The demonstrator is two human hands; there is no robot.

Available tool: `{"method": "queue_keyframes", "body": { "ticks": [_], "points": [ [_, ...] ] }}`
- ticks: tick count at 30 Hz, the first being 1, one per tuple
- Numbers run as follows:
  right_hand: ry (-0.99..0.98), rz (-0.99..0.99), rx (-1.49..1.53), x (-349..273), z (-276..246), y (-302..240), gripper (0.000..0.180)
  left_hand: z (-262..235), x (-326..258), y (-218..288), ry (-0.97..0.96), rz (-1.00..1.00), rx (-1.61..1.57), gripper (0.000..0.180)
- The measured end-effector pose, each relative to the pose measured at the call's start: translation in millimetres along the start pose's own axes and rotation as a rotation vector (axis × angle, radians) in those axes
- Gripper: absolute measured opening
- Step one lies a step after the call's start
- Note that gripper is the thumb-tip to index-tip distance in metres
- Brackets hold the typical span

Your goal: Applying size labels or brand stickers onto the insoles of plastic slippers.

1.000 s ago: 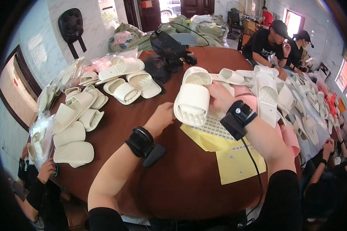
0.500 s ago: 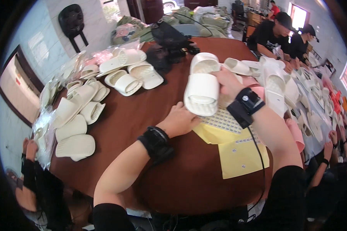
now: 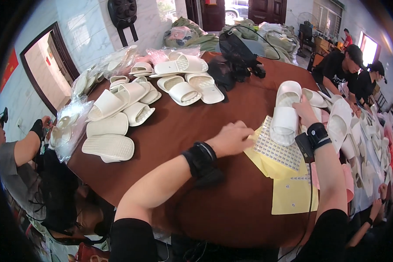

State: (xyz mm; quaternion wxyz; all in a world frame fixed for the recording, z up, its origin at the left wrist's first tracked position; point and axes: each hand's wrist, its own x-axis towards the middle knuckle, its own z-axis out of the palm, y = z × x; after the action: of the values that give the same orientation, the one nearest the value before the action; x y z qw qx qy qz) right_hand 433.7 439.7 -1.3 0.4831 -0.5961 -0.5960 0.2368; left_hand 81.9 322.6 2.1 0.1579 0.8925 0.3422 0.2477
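- Our right hand [image 3: 305,112] grips a white slipper [image 3: 285,117], holding it over the sticker sheet [image 3: 278,150].
- Our left hand [image 3: 232,137] rests, fingers curled, on that sheet's edge — holding nothing.
- More slippers [image 3: 118,118] crowd the brown table [image 3: 192,131].

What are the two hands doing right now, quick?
Left hand: fingers curled down on the yellow sticker sheet; whether it holds anything cannot be told.
Right hand: closed on a white slipper.
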Motion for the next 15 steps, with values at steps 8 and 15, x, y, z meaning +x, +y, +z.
{"method": "queue_keyframes", "body": {
  "ticks": [8, 15],
  "points": [
    [0.100, -0.019, -0.221, -7, 3, -22, 0.048, -82, -24, -90, 0.235, -0.436, 0.584, 0.064],
    [0.171, -0.351, -0.407, -17, 21, -67, 0.043, -70, -29, -129, 0.338, -0.648, 0.763, 0.081]
  ]
}}
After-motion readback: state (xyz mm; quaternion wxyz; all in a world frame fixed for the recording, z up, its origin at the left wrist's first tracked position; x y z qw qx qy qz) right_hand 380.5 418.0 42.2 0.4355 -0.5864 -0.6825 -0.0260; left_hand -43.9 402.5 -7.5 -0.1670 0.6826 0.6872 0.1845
